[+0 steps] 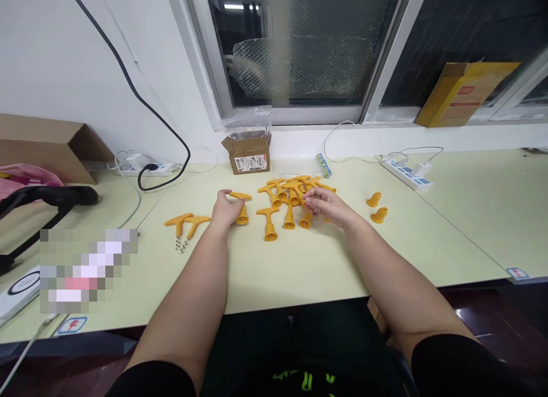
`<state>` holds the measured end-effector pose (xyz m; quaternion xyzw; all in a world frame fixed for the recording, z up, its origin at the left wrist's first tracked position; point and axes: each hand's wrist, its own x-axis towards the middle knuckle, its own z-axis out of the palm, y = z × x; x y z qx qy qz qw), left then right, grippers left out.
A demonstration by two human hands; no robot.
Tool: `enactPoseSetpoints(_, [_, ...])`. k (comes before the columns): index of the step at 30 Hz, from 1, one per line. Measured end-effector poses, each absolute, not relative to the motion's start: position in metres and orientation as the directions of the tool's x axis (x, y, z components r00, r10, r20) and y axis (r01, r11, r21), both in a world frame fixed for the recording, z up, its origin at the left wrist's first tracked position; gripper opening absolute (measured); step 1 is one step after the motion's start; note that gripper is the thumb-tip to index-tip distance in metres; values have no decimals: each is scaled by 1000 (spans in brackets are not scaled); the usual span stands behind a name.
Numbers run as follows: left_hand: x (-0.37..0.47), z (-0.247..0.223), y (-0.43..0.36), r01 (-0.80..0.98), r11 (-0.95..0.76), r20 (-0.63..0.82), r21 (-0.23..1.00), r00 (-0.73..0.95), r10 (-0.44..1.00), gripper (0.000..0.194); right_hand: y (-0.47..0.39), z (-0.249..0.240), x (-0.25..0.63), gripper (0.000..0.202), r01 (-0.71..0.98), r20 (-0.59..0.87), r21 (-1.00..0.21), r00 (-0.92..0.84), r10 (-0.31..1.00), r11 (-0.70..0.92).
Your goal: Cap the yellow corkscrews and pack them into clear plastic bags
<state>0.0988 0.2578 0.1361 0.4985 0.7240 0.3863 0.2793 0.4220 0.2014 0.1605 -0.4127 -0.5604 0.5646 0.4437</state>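
My left hand (225, 209) is closed on a yellow T-handled corkscrew (242, 215), with the thumb and fingers at its handle and the flared base down near the table. My right hand (331, 207) has its fingers curled together at the handle of another yellow corkscrew (305, 220), at the right of the group; the fingers partly hide it. Between the hands, a yellow corkscrew (270, 228) stands in its cone-shaped cover, with several more like it bunched behind. Left of my left hand, two corkscrews (188, 228) lie with their metal spirals bare.
Two loose yellow cone covers (377, 208) lie to the right. A small cardboard box (250, 152) sits by the window, beside a clear plastic bag (295, 167). Power strips (406, 174) and cables lie along the wall. At left are a black strap-like object (47, 200) and a larger box (43, 140).
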Motion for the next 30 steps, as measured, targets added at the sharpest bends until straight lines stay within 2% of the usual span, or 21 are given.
enactPoseSetpoints(2, [96,134,259,585,227,-30,779,-326,945,56,203,162,426,35,-6,68,-998,-212,975,68])
enactPoseSetpoints(4, [96,133,258,602,208,-26,771,-296,955,57,204,163,430,33,36,108,-993,-156,982,115])
enactPoseSetpoints(9, [103,131,256,429,83,-4,900,-181,984,102,208,156,434,29,154,182,-969,-69,981,191])
enactPoseSetpoints(11, [104,131,255,354,41,2,934,-120,993,107,210,150,434,26,200,208,-954,-83,975,221])
enactPoseSetpoints(13, [103,134,254,387,2,39,922,-100,994,98,212,146,434,23,255,240,-931,-108,965,260])
enactPoseSetpoints(15, [98,141,252,540,-3,94,841,-141,985,79,212,146,437,20,335,290,-892,-94,952,305])
enactPoseSetpoints(17, [91,150,250,724,86,134,684,-241,961,57,213,151,444,16,454,383,-819,-21,923,351])
enactPoseSetpoints(19, [80,158,248,823,235,122,517,-343,931,48,213,157,457,13,608,504,-714,104,857,347])
enactPoseSetpoints(20, [75,161,248,844,300,95,444,-377,921,49,213,160,466,14,686,553,-662,176,814,301])
enactPoseSetpoints(22, [63,163,249,866,379,20,327,-407,913,52,213,164,486,19,789,566,-607,352,745,88])
enactPoseSetpoints(24, [53,163,251,875,407,-52,261,-409,911,50,215,165,507,30,790,454,-585,506,733,-183])
enactPoseSetpoints(26, [46,160,255,881,414,-113,229,-398,910,47,217,162,525,42,745,281,-533,603,747,-401])
enactPoseSetpoints(28, [45,158,257,890,407,-150,206,-382,912,46,220,158,538,48,705,142,-477,651,745,-525])
enactPoseSetpoints(30, [48,157,257,901,387,-162,193,-360,919,48,224,155,545,46,684,64,-447,667,742,-577])
